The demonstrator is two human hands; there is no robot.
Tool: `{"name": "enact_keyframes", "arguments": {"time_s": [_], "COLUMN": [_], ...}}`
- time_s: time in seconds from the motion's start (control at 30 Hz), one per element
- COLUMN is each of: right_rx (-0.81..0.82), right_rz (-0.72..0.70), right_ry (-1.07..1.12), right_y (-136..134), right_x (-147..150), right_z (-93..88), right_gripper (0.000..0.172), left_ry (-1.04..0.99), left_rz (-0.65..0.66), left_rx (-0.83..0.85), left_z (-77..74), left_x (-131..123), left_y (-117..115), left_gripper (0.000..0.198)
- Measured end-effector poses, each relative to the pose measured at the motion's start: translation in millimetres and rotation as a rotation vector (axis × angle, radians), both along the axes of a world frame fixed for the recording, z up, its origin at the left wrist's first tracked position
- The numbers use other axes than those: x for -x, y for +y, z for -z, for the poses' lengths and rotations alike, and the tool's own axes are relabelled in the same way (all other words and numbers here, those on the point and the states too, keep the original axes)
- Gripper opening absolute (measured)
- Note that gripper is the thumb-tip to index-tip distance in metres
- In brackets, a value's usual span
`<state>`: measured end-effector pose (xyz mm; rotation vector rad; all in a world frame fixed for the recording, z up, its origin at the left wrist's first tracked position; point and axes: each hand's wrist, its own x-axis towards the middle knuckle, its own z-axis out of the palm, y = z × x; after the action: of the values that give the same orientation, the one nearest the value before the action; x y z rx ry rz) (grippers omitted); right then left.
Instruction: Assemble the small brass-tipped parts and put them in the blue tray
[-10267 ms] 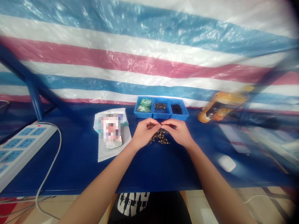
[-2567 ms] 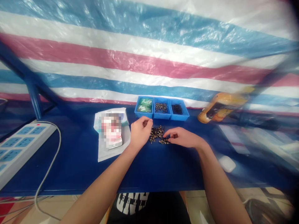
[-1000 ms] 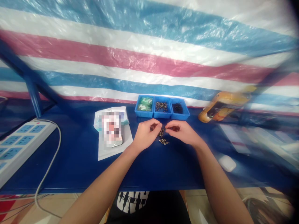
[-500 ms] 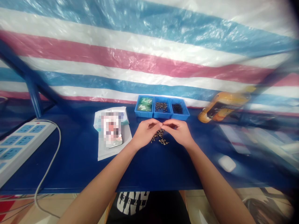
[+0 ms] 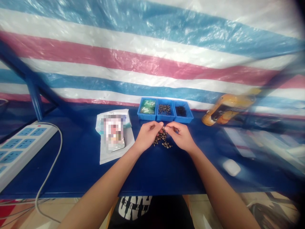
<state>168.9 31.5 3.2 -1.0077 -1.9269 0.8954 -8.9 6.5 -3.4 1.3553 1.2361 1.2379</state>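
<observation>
My left hand (image 5: 150,133) and my right hand (image 5: 179,133) meet fingertip to fingertip in front of the blue bins. Both are closed in a pinch, and whatever sits between the fingers is too small to make out. Below them on the blue table lies a pile of small brassy metal parts (image 5: 161,137), partly covered by my fingers, with a little cluster (image 5: 167,145) nearer me. Behind stand three joined bins: the left bin (image 5: 147,118) holds green-and-white packets, the middle bin (image 5: 165,118) small metal pieces, the right bin (image 5: 183,120) dark screw-like pieces.
On the left, a phone (image 5: 118,144) lies on white packaging (image 5: 106,157), beyond it a power strip (image 5: 26,143) with a cable (image 5: 53,168). A yellow bottle (image 5: 226,109) rests at right, with a white case (image 5: 231,167) nearer me. Striped sheeting (image 5: 143,57) hangs behind.
My fingertips have drawn slightly apart, the left thumb now pointing up more. The bins and the pile look the same.
</observation>
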Motion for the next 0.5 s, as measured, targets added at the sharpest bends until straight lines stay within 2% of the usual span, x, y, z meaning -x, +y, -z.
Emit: {"name": "enact_keyframes", "arguments": {"time_s": [0.13, 0.23, 0.27, 0.3, 0.37, 0.43, 0.5], "right_rx": [0.09, 0.132, 0.137, 0.138, 0.121, 0.11, 0.18], "right_rz": [0.001, 0.082, 0.12, 0.159, 0.211, 0.174, -0.027], "right_ry": [-0.006, 0.124, 0.179, 0.218, 0.209, 0.096, -0.09], "right_y": [0.6, 5.5, 7.7, 9.9, 13.2, 14.0, 12.2], "right_x": [0.1, 1.8, 2.0, 1.5, -2.6, -10.9, -21.5], "right_z": [1.1, 5.9, 7.3, 8.1, 7.0, 2.1, -4.3], "right_gripper": [0.043, 0.03, 0.03, 0.038, 0.043, 0.034, 0.036], "left_ry": [-0.035, -0.032, -0.031, -0.029, -0.001, 0.091, 0.234], "left_rz": [-0.116, -0.138, -0.136, -0.136, -0.142, -0.166, -0.197], "left_rx": [0.039, 0.034, 0.032, 0.032, 0.025, -0.01, -0.074], "left_z": [3.6, 4.9, 5.1, 5.2, 5.1, 4.3, 2.9], "left_x": [1.3, 3.4, 3.9, 4.2, 4.5, 4.0, 2.6], "left_y": [3.1, 4.7, 5.0, 5.1, 4.6, 2.9, -0.2], "left_gripper": [0.045, 0.041, 0.04, 0.039, 0.037, 0.033, 0.029]}}
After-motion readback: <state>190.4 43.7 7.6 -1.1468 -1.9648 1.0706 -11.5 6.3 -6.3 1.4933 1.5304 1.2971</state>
